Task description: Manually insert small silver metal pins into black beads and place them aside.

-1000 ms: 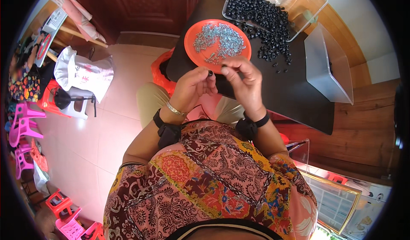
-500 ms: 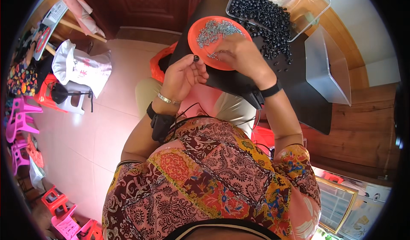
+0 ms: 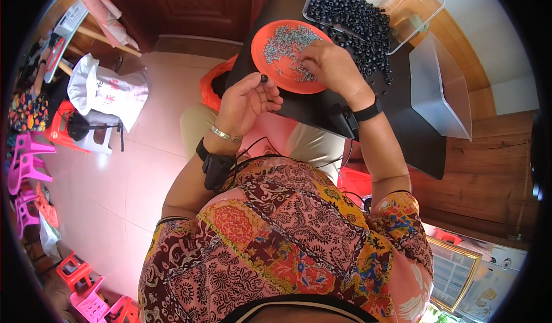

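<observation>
- Black piece [image 3: 264, 79]: small, sitting just off the bench's near left corner, up at the tip of the left thumb.
- Left hand [image 3: 248, 103]: thumb and forefinger are clamping on that piece; other fingers are curling loosely, palm showing.
- Right hand [image 3: 335, 69]: reaching over the plate's right side, fingers bending down at the silvery bits; can't tell if the fingertips are gripping one.
- Orange-red plate [image 3: 296, 86]: lying near the bench's left end, by the near edge.
- Silvery bits [image 3: 284, 42]: spreading over the plate, mostly toward its far rim.
- Black pile [image 3: 368, 58]: spilling from the clear bin [image 3: 422, 23] onto the bench [image 3: 397, 119], just right of the plate.
- Clear bin: lying at the bench's far end.
- Translucent box [image 3: 437, 87]: standing by the bench's wall-side edge.
- Red bag [image 3: 211, 76]: hanging beside the bench's left edge.
- White sack [image 3: 109, 90]: sitting well left of the bench.
</observation>
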{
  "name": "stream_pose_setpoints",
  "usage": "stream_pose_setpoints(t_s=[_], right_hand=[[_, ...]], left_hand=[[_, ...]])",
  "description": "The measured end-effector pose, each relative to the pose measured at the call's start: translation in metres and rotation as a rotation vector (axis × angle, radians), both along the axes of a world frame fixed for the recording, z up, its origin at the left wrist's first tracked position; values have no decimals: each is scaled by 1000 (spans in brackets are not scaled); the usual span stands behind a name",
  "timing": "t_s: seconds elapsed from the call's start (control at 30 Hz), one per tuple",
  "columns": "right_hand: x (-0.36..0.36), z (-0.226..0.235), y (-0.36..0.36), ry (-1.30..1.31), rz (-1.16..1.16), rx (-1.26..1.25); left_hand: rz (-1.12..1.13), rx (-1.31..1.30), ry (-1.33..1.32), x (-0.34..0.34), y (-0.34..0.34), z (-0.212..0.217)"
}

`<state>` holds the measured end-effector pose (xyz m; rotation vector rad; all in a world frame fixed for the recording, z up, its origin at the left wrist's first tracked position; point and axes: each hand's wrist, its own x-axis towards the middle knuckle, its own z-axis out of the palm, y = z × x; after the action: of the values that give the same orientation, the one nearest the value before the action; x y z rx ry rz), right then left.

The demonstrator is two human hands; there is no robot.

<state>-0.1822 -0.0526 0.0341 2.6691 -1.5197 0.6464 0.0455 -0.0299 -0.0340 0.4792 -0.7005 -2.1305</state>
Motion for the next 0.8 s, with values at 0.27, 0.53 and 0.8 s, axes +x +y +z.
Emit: stream_pose_setpoints(t_s=[0.27,0.53,0.8], right_hand=[[12,7,5,31,103,96],[20,-17,-1,352,-22,37],[15,-14,-1,196,-30,137]], left_hand=[[2,-1,0,0,0,0],[0,11,5,-1,0,0],[-3,24,4,0,-1,-1]])
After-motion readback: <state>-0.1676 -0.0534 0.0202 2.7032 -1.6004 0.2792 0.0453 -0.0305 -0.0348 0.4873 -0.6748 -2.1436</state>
